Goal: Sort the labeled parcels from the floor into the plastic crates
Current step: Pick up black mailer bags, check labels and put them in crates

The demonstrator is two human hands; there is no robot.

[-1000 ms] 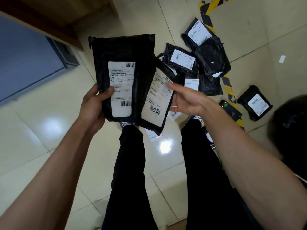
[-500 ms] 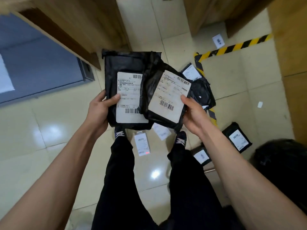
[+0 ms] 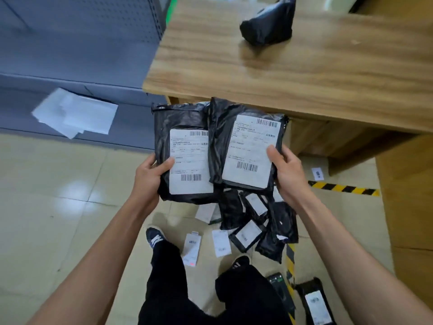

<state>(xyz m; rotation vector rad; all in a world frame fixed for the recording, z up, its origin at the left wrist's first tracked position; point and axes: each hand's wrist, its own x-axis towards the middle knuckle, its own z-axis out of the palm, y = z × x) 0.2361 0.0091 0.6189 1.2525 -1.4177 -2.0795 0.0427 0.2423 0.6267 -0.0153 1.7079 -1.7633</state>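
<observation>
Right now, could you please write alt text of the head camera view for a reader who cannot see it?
A person holds two black labeled parcels, one in the left hand and one in the right hand, the right parcel overlapping the left parcel. More black parcels lie on the tiled floor below, beside a wooden table.

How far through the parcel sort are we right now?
Done: nothing the view can confirm; no crates are in view, and one black bag sits on the wooden table.
In hand: the left hand grips one labeled parcel, the right hand another overlapping it.
Left: a pile of parcels on the floor by the feet, plus one more lower right.
</observation>
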